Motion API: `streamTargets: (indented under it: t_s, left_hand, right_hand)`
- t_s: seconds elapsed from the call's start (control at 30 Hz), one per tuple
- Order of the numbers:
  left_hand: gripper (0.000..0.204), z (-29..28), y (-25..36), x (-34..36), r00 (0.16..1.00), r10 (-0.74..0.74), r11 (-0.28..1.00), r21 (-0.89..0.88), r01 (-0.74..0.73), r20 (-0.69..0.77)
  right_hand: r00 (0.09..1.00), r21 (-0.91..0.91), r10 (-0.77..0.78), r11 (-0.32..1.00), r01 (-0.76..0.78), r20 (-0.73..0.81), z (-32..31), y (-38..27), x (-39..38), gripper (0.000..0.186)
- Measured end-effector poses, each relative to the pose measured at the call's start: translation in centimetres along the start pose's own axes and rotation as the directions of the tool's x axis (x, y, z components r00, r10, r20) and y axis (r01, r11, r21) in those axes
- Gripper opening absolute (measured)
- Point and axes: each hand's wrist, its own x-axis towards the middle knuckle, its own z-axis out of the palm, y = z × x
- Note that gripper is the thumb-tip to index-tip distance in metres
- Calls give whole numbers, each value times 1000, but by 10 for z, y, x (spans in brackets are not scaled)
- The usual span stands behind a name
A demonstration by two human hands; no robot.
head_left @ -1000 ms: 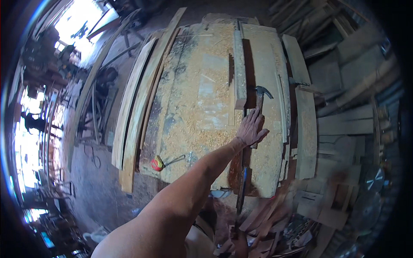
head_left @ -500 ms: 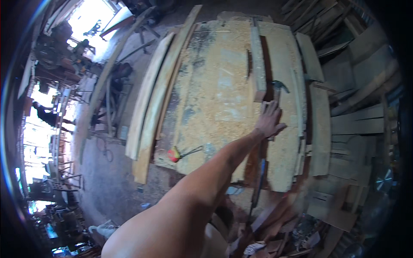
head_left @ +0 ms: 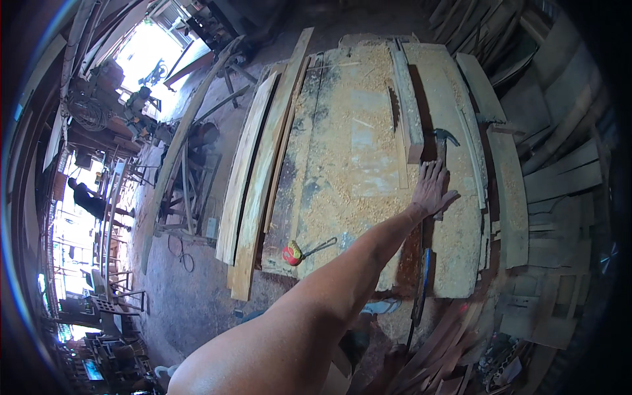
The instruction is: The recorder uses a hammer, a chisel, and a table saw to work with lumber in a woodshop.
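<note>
My left hand (head_left: pixel 431 189) reaches across a sawdust-covered workbench (head_left: pixel 329 197), palm down with its fingers stretched out. It lies over the handle of a claw hammer (head_left: pixel 446 137), whose dark head shows just beyond the fingertips. Whether the palm presses on the handle is hidden. Close to the fingers, on the left, is the near end of a long thick timber (head_left: pixel 409 118). A red and yellow tape measure (head_left: pixel 291 253) with a dark strap rests near the bench's front left corner. My right hand is out of view.
Long planks (head_left: pixel 253 191) lie along the bench's left side, and another board (head_left: pixel 508 191) along its right. A thin dark tool with a blue part (head_left: pixel 426 263) juts past the front edge. Scrap wood (head_left: pixel 447 342) is heaped at lower right. A person (head_left: pixel 89 197) is far left.
The view has shifted, so the bench and its things appear farther right and slightly lower. My left hand stays over the hammer handle, fingers still stretched out.
</note>
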Motion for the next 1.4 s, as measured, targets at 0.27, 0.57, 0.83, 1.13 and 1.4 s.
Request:
streamTargets:
  t_s: [0.27,0.57,0.83,1.13,1.4]
  left_hand:
    - [99,12,0,2,995,-84,995,-50,81,-56]
    - [107,11,2,-1,991,-131,991,-10,131,-16]
    - [102,20,0,2,981,-192,981,19,192,-7]
    - [98,19,-3,5,982,-186,982,16,186,-43]
    - [92,24,-4,2,981,-192,981,2,192,-36]
  right_hand:
    - [998,79,53,996,-51,-16,-1,17,-2,47]
    - [981,166,192,967,-192,14,-36,17,-13,53]
    - [933,-181,359,920,-347,37,-35,-64,-20,55]
    - [778,-762,628,496,-417,-17,-18,-159,12,41]
    - [836,-262,-533,831,490,-130,-24,-26,-77,62]
